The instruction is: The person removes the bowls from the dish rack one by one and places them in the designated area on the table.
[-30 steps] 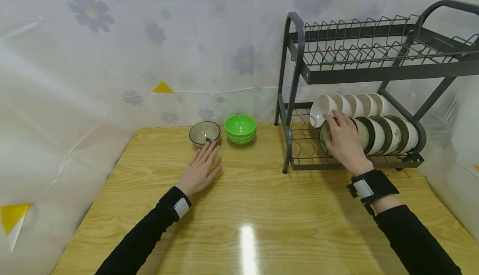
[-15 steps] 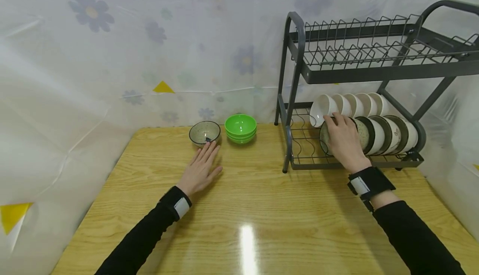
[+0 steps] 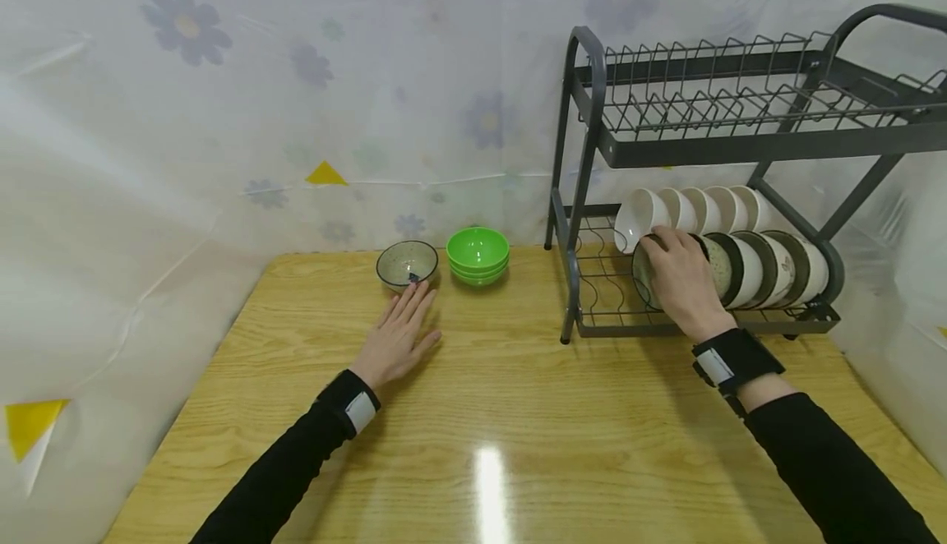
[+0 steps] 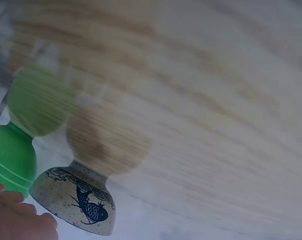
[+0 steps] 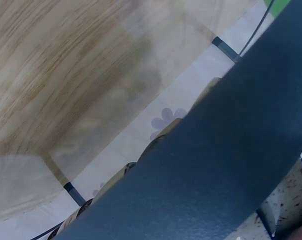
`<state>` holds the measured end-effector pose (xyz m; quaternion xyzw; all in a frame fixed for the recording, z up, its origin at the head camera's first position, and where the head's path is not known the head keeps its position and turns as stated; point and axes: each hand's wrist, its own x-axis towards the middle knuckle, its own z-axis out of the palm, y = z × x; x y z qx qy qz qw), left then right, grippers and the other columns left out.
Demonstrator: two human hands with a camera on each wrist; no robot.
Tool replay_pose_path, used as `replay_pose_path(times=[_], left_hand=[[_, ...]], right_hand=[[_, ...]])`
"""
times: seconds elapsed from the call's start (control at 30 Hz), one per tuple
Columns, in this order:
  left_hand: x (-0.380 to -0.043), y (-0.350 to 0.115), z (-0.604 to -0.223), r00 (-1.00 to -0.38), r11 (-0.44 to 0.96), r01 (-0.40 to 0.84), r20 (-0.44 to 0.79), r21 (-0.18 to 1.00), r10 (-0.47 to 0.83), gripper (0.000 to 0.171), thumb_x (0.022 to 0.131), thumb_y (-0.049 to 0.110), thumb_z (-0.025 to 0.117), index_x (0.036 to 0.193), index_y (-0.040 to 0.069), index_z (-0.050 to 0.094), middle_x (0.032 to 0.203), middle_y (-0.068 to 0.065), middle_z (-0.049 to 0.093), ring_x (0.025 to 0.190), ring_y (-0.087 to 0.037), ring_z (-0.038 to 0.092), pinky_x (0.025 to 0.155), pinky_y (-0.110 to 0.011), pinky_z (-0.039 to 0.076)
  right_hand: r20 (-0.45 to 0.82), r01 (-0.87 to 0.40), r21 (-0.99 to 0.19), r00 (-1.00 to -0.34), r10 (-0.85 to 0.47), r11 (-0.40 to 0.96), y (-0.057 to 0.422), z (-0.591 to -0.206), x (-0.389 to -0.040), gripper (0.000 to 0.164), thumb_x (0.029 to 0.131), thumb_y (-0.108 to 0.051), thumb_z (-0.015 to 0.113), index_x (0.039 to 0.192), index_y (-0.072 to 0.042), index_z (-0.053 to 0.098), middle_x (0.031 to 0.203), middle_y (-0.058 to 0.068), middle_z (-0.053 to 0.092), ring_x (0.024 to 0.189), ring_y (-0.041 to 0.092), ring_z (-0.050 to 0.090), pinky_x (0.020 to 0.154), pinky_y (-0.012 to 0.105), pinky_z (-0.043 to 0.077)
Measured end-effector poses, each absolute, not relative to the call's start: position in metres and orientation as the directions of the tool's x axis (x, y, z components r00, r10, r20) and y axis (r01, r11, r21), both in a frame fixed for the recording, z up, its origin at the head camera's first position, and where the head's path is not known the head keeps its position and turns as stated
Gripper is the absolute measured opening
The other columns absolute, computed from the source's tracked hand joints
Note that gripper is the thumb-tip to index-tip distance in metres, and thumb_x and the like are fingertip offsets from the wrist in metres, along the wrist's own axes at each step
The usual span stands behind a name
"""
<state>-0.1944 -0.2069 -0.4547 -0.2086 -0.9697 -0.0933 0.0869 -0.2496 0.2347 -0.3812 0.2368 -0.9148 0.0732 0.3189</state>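
The right grip (image 3: pixel 682 281) pinches the rim of a speckled bowl (image 3: pixel 642 274) that stands on edge beneath its fingers in the dark rack (image 3: pixel 629 331). The left grip (image 3: pixel 397 336) is wide, fingers straight, a fish-patterned bowl (image 3: pixel 406 262) right at its fingertips, green bowls (image 3: pixel 478 256) ahead to its right

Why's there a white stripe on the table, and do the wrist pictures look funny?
Head view: glare on the table, maybe a lamp's reflection; left wrist view: hazy, with the speckled bowl and green bowls mirrored in the table; right wrist view: dim, bluish, a rack bar blocking much of it.
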Motion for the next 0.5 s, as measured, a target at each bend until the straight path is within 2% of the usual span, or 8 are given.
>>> replay_pose_path(times=[0.2, 0.5], left_hand=[[-0.1933, -0.2071, -0.4548, -0.893, 0.891, 0.428, 0.224, 0.150, 0.391, 0.068, 0.105, 0.036, 0.053, 0.159, 0.005, 0.026, 0.168, -0.016, 0.021, 0.156, -0.036, 0.022, 0.127, -0.055, 0.023], [-0.1914, -0.2082, -0.4535, -0.903, 0.900, 0.409, 0.204, 0.148, 0.377, 0.069, 0.105, 0.038, 0.051, 0.160, 0.007, 0.024, 0.169, -0.014, 0.020, 0.157, -0.034, 0.020, 0.128, -0.053, 0.021]], right_hand=[[0.624, -0.494, 0.063, -0.659, -0.421, 0.867, 0.2361, -0.3828, -0.2503, 0.046, 0.070, 0.022, 0.071, 0.115, 0.011, 0.064, 0.124, 0.032, 0.059, 0.116, 0.048, 0.056, 0.103, 0.059, 0.047], [0.680, -0.524, 0.136, -0.567, -0.464, 0.841, 0.2398, -0.3852, -0.2547, 0.050, 0.067, 0.024, 0.072, 0.115, 0.011, 0.066, 0.123, 0.029, 0.063, 0.115, 0.045, 0.058, 0.100, 0.055, 0.050]])
